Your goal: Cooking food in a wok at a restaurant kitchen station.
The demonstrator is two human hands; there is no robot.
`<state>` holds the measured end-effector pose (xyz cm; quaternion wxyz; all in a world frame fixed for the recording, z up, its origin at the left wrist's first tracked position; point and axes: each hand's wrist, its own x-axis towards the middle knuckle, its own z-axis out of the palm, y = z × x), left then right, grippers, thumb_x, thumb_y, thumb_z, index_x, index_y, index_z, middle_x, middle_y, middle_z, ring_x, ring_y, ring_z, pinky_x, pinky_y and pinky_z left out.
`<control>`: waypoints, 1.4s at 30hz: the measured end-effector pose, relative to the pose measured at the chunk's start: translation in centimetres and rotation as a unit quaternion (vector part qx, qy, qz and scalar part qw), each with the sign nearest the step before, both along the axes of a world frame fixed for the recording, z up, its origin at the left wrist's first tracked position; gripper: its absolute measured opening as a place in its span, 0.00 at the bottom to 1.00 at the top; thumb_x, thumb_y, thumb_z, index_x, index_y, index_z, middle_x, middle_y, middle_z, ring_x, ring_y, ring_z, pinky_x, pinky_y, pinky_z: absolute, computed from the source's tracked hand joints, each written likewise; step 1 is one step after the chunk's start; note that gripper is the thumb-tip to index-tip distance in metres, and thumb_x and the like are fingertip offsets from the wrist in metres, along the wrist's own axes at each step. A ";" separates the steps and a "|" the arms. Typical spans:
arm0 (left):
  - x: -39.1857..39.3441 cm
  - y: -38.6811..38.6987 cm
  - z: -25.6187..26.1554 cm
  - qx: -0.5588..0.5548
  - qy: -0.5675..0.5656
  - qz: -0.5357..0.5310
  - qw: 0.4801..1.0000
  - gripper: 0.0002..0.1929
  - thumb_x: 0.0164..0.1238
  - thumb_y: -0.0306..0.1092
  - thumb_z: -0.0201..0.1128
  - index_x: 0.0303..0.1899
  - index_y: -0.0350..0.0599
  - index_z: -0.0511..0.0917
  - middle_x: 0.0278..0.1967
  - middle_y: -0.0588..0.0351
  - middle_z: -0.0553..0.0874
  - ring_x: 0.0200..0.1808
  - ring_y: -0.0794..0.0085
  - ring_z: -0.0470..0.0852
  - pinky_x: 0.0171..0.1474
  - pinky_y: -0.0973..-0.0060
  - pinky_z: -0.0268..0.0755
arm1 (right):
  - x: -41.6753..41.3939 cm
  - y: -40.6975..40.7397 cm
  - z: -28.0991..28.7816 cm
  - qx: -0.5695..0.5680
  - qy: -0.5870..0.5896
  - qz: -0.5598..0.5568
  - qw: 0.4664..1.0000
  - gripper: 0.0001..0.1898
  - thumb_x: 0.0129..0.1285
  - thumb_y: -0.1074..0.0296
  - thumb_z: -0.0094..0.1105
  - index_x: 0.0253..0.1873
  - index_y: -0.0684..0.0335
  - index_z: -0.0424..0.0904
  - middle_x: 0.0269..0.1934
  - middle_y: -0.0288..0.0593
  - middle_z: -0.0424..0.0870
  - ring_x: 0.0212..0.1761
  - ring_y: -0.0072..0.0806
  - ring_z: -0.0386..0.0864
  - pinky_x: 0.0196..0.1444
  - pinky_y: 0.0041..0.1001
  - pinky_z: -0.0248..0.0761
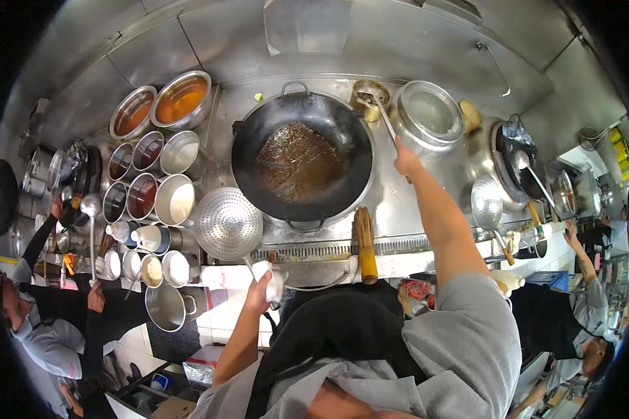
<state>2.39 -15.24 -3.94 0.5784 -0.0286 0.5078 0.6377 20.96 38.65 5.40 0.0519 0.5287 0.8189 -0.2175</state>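
Note:
My left hand (257, 294) grips the handle of a round perforated skimmer (228, 224), with a white cloth (275, 283) in the same grasp. The skimmer's bowl is beside the left front edge of a black wok (303, 204). Dark brown, glossy sauce or residue (299, 162) covers the wok's bottom. Reaching forward, my right hand (408, 160) is closed on the handle of a metal ladle (387, 118). Its head end is at a small yellowish container (371, 111) behind the wok's right side; whether it dips inside is unclear.
Left stand bowls of orange liquid (181, 102) and several metal pots of seasonings (174, 201). A bamboo wok brush (366, 251) lies at the front ledge. A metal pot of cloudy liquid (431, 115) stands back right. Co-workers (57, 335) (582, 314) are on both sides.

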 end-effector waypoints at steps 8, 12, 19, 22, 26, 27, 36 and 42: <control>-3.1 -4.3 2.4 -0.102 0.091 -0.005 0.991 0.19 0.67 0.34 0.65 0.55 0.41 0.71 0.38 0.51 0.83 0.32 0.64 0.85 0.31 0.68 0.81 | 7.1 -12.6 -8.6 -0.025 0.358 -0.155 0.921 0.44 0.66 0.79 0.47 0.81 0.37 0.36 0.26 0.36 0.68 0.20 0.26 0.69 0.23 0.31 0.71; -4.3 -3.0 3.4 0.023 0.184 -0.029 0.982 0.30 0.61 0.26 0.65 0.65 0.42 0.63 0.52 0.54 0.79 0.53 0.64 0.79 0.59 0.66 0.71 | 13.1 -11.5 -5.1 -0.041 0.296 -0.210 0.931 0.43 0.66 0.76 0.49 0.80 0.39 0.40 0.33 0.45 0.75 0.30 0.38 0.75 0.36 0.37 0.72; -1.9 -0.4 0.0 -0.200 0.489 -0.135 0.838 0.34 0.48 0.24 0.67 0.62 0.40 0.67 0.51 0.41 0.81 0.53 0.52 0.80 0.60 0.63 0.70 | 11.5 -1.1 0.1 0.077 0.179 -0.260 0.946 0.42 0.64 0.74 0.49 0.79 0.48 0.36 0.43 0.64 0.83 0.41 0.53 0.83 0.47 0.46 0.75; -0.9 -0.7 -0.2 -0.164 0.522 -0.108 0.830 0.33 0.47 0.23 0.66 0.61 0.40 0.69 0.52 0.43 0.81 0.53 0.52 0.81 0.60 0.63 0.70 | 10.1 3.4 1.8 -0.082 0.344 -0.302 0.885 0.29 0.66 0.74 0.48 0.69 0.58 0.51 0.32 0.54 0.80 0.31 0.43 0.81 0.35 0.40 0.77; -0.9 -2.0 -4.8 -0.106 0.538 -0.063 0.834 0.31 0.46 0.21 0.65 0.59 0.39 0.72 0.46 0.44 0.84 0.51 0.52 0.83 0.56 0.62 0.72 | 10.3 4.2 2.5 -0.531 0.705 -0.319 0.345 0.06 0.69 0.74 0.47 0.42 0.62 0.59 0.24 0.35 0.66 0.21 0.21 0.69 0.21 0.22 0.69; -0.8 -0.9 -2.7 -0.132 0.582 -0.094 0.797 0.28 0.46 0.20 0.65 0.55 0.39 0.75 0.43 0.43 0.85 0.49 0.50 0.84 0.53 0.61 0.74 | 9.9 2.8 2.5 -0.519 0.706 -0.333 0.348 0.06 0.70 0.75 0.46 0.39 0.62 0.59 0.25 0.35 0.67 0.22 0.18 0.69 0.22 0.20 0.69; -2.4 -2.2 -1.6 -0.245 0.565 -0.251 0.747 0.45 0.44 0.36 0.79 0.67 0.43 0.64 0.60 0.34 0.75 0.62 0.39 0.74 0.64 0.54 0.69 | 9.2 -12.5 11.9 -0.607 0.708 -0.240 0.272 0.07 0.73 0.72 0.47 0.37 0.61 0.63 0.27 0.33 0.65 0.22 0.16 0.66 0.22 0.19 0.62; -5.6 -6.5 0.2 -0.334 0.515 -0.210 0.761 0.44 0.52 0.43 0.74 0.69 0.39 0.59 0.59 0.31 0.74 0.62 0.38 0.73 0.65 0.54 0.67 | 8.9 -25.4 15.7 -0.629 0.698 -0.256 0.230 0.05 0.75 0.70 0.46 0.41 0.63 0.66 0.29 0.33 0.65 0.21 0.15 0.64 0.20 0.17 0.62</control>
